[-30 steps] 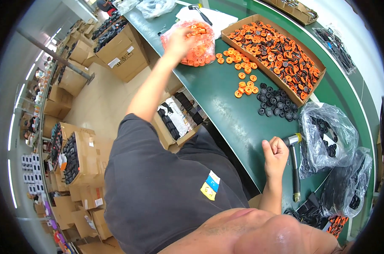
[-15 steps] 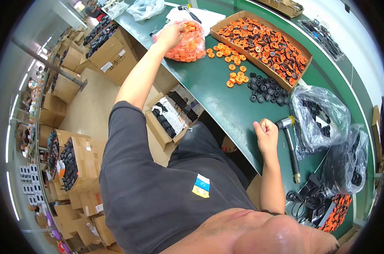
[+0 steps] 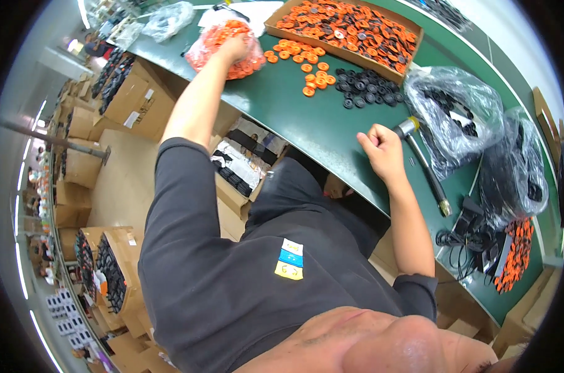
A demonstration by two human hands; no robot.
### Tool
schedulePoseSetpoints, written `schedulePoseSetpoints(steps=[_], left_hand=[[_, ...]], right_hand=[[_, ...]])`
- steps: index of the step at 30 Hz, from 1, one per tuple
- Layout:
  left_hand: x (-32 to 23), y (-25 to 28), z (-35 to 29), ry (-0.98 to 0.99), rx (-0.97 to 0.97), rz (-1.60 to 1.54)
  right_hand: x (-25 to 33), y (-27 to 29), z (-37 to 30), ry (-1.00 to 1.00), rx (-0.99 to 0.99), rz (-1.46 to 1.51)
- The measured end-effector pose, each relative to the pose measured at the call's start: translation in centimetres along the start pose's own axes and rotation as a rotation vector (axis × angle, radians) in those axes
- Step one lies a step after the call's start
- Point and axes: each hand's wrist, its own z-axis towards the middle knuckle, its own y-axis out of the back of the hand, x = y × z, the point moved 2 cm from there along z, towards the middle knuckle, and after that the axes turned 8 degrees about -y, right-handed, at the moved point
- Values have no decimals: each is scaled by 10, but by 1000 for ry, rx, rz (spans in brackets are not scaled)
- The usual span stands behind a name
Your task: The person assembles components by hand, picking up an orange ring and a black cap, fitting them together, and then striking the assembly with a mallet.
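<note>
My left hand (image 3: 235, 48) reaches into a clear plastic bag (image 3: 250, 66) full of orange round parts, at the back left of the green table. Its fingers are lost among the parts. My right hand (image 3: 384, 149) is closed, thumb side up, over the table near its front edge. Whatever its curled fingers hold, if anything, is hidden. Just right of it lies a mallet (image 3: 426, 165) with a black handle. Between the hands are loose orange wheel-like parts (image 3: 313, 69) and a heap of black round parts (image 3: 366, 89).
An open cardboard tray (image 3: 391, 73) of orange and black assembled parts stands at the back. Clear bags of black parts (image 3: 446, 143) lie at right, with black cables (image 3: 459, 239) nearer me. Cartons (image 3: 142, 102) stand on the floor at left.
The whole view has shifted, with the table now higher in the picture. My left hand has sunk further into the orange parts. The right hand stays closed beside the mallet.
</note>
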Motion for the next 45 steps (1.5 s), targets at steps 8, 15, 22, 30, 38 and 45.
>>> schedulePoseSetpoints(steps=[8,15,22,30,38,45], left_hand=[[17,17,-15,89,-215,-1],[-82,64,-35,-249,-675,164],[-212,-11,-89,-550,-420,-237],[-234,-39,-83,-674,-424,-377],[-241,-40,-84,-765,-454,-361],[-231,-42,-85,-824,-474,-401]], right_hand=[[9,-6,-5,-65,98,16],[10,-3,-8,-24,62,15],[5,0,-3,-64,53,-32],[-2,2,7,-30,-21,-89],[9,-39,41,175,-97,-613],[1,-32,44,135,-35,-775]])
